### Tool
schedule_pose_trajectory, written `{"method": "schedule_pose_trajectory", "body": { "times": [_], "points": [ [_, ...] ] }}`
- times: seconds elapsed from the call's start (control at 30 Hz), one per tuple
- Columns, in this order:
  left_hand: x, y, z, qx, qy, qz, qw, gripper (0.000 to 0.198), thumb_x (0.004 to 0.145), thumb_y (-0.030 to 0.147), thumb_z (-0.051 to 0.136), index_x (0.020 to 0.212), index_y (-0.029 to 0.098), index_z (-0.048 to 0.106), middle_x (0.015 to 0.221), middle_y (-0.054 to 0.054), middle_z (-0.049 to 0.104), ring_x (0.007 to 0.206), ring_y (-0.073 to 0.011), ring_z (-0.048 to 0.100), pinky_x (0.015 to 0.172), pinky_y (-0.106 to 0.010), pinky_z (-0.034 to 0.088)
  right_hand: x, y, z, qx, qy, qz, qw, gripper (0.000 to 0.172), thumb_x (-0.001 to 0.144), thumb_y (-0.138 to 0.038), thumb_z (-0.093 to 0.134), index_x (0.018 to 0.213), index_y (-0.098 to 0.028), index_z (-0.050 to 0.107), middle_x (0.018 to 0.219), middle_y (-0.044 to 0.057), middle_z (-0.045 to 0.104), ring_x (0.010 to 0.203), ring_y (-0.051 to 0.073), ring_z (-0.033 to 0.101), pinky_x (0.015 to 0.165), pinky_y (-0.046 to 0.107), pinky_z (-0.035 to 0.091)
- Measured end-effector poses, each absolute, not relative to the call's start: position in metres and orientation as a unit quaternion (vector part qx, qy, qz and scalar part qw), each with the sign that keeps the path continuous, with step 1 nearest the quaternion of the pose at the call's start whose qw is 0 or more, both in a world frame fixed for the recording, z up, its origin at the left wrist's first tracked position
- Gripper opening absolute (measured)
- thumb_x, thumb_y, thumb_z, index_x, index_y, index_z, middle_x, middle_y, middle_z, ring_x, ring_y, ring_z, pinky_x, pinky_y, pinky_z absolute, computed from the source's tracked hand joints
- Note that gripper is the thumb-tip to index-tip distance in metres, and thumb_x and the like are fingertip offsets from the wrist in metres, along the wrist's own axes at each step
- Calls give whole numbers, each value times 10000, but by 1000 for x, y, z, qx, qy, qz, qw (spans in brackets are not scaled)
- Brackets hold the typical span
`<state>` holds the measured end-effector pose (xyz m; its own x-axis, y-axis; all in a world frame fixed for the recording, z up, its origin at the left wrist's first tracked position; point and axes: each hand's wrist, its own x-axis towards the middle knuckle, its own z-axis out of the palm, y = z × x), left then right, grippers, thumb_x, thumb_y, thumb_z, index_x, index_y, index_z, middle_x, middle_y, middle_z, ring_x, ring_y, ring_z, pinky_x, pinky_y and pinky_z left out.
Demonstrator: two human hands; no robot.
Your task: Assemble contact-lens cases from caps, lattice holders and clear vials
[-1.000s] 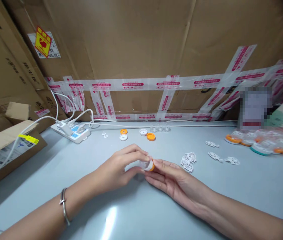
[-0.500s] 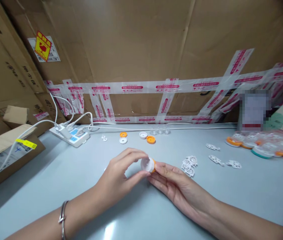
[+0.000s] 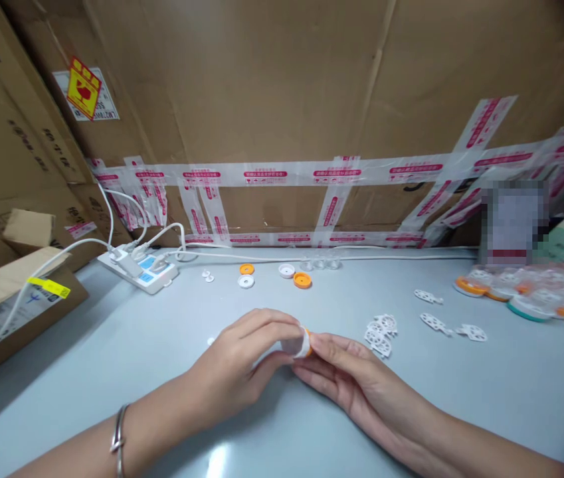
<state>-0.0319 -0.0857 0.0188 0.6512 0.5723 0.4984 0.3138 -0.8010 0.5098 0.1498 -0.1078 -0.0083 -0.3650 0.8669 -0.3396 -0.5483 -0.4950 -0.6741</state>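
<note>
The cap (image 3: pixel 302 343), a small white piece with an orange rim, is held just above the surface (image 3: pixel 411 405) near its middle, between the two hands. The surface is pale grey and glossy, with a glare patch near the front edge. Just right of the hands lies a heap of white cut-outs (image 3: pixel 380 328), with a few more scattered beyond it. Loose caps (image 3: pixel 302 280), orange and white, sit well behind the hands, near the back. A power strip (image 3: pixel 142 271) with white leads lies at back left, and an open box (image 3: pixel 7 299) rests at the left edge. Clear bags (image 3: pixel 525 295) of orange- and teal-rimmed pieces lie at far right. Cardboard (image 3: pixel 286 86) walls the back, crossed with printed tape (image 3: pixel 266 176). One patch above the bags is blurred out, the bags' contents are hard to make out, and fingers cover most of the cap. The left hand (image 3: pixel 234 365) reaches in palm down, its grip clamped on the cap's white side by thumb and fingertips, with a bracelet (image 3: pixel 117 438) on its wrist. The right hand (image 3: pixel 349 372) lies low and open-palmed, its grip closed on the orange rim by thumb and fingertips.
</note>
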Motion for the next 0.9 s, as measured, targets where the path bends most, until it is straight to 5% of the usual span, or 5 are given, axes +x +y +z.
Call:
{"method": "schedule_pose_trajectory", "body": {
  "times": [0.27, 0.53, 0.9],
  "points": [
    [-31, -80, 21, 814, 324, 337, 345, 222, 796, 159, 597, 1017, 171, 607, 984, -63, 641, 914, -175, 600, 830, -319, 481, 148, -107, -1, -361, -219, 811, 404, 160, 741, -259, 690, 798, -110, 703, 772, 71, 726, 689, 122, 687, 692, 204, 557],
    [-27, -81, 15, 764, 354, 329, 428, 253, 765, 175, 609, 1017, 152, 623, 994, -74, 618, 919, -167, 609, 830, -319, 515, 154, -106, -3, -345, -232, 824, 385, 152, 743, -182, 677, 868, -97, 693, 796, 84, 728, 774, 127, 685, 774, 227, 538],
    [-27, -90, 12, 851, 368, 305, 217, 225, 704, 150, 587, 927, 139, 620, 829, -56, 647, 728, -151, 590, 682, -271, 493, 148, -106, 2, -457, -329, 745, 357, 290, 560, -358, 793, 675, -124, 667, 647, 32, 684, 641, 93, 651, 669, 194, 524]
  ]
}}
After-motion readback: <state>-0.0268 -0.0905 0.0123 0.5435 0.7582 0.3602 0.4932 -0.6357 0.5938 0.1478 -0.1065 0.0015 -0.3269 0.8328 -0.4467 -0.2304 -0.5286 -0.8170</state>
